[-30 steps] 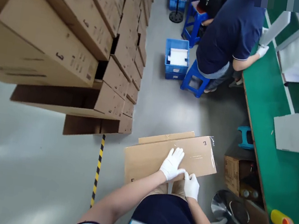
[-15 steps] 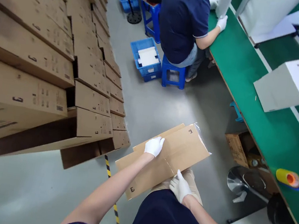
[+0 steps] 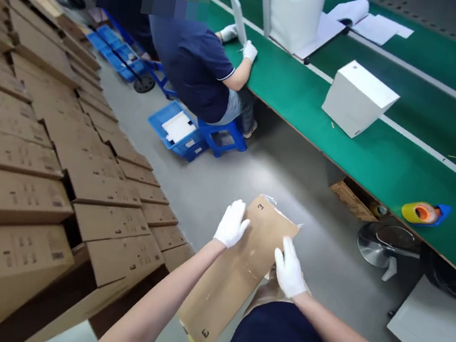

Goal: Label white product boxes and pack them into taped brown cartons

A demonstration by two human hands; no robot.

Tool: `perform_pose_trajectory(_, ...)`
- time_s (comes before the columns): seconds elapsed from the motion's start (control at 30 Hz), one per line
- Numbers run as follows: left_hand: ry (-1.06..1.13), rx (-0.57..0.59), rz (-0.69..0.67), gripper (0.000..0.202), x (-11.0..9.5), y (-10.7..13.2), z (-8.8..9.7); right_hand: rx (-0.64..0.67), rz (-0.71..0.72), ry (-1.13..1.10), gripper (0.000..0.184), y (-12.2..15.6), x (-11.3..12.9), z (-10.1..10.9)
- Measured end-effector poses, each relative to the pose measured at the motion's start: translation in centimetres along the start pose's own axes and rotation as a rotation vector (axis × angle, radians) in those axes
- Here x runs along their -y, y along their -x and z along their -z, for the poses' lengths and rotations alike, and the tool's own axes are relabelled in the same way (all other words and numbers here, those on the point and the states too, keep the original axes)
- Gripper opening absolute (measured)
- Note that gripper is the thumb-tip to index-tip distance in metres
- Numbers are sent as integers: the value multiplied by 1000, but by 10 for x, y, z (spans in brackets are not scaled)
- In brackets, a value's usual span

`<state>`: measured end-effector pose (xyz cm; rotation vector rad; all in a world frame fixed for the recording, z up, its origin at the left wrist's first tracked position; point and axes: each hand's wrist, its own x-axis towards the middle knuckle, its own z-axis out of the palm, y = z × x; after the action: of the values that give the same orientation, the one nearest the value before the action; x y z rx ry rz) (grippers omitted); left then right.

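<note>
A flat, folded cardboard box [image 3: 235, 268] with clear tape across it rests on my lap, long side pointing away from me. My left hand [image 3: 231, 223], in a white glove, grips its far left edge. On the right edge, my right hand [image 3: 289, 268], also gloved, is curled over the cardboard. A number 3 is printed near both ends of the box.
Stacks of brown cartons [image 3: 42, 167] fill the left. A green conveyor table [image 3: 383, 153] runs along the right with a white box [image 3: 359, 98] and a yellow tape dispenser [image 3: 423, 212]. A seated person [image 3: 195, 67] works at the belt beside a blue crate [image 3: 178, 130].
The flat box has been turned from lying crosswise to pointing away from me. Both hands have shifted to its side edges, and my view has swung right.
</note>
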<state>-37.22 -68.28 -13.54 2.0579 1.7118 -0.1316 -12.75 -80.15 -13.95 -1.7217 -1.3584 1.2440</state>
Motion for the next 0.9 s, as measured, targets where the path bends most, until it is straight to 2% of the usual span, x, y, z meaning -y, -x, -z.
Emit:
perform_pose_trajectory(0.03, -48, -37, -194, 68, -10, -12, 0, -3, 97, 108, 57, -19, 0, 7)
perform_pose_trajectory(0.1, -121, 4, -502, 65, -25, -38, -2, 52, 287, 340, 63, -56, -6, 8)
perform_pose_trajectory(0.13, -147, 55, -600, 68, -29, -50, -5, 87, 354, 439, 65, -71, -11, 5)
perform_pose_trajectory(0.2, -180, 142, -698, 76, -31, -67, -12, 109, 393, 541, 67, -89, -25, -5)
perform_pose_trajectory(0.27, -204, 188, -720, 80, -28, -76, -15, 106, 392, 574, 68, -94, -34, -14)
perform_pose_trajectory(0.33, -230, 210, -717, 82, -28, -80, -11, 99, 375, 566, 70, -94, -34, -17)
perform_pose_trajectory(0.4, -246, 240, -723, 88, -36, -84, -1, 82, 314, 542, 73, -101, -23, -15)
perform_pose_trajectory(0.47, -250, 269, -720, 93, -51, -93, 11, 58, 184, 521, 71, -117, -6, -10)
perform_pose_trajectory(0.53, -259, 327, -692, 80, -70, -105, 18, 92, 38, 504, 57, -136, 10, -1)
perform_pose_trajectory(0.6, -280, 434, -610, 54, -90, -118, 17, 157, -75, 485, 38, -144, 20, 12)
perform_pose_trajectory(0.67, -298, 549, -535, 37, -108, -129, 9, 166, -98, 463, 32, -132, 21, 28)
perform_pose_trajectory(0.7, -303, 592, -516, 36, -116, -132, 3, 139, -68, 441, 35, -118, 19, 37)
perform_pose_trajectory(0.77, -303, 643, -519, 44, -132, -135, -10, 76, -9, 358, 43, -80, 11, 53)
perform_pose_trajectory(0.8, -303, 661, -529, 49, -139, -134, -17, 57, -26, 303, 46, -59, 5, 58)
perform_pose_trajectory(0.83, -304, 678, -534, 54, -146, -132, -23, 57, -95, 244, 49, -40, -3, 62)
perform_pose_trajectory(0.9, -301, 707, -543, 61, -160, -128, -35, 96, -347, 127, 54, -16, -20, 63)
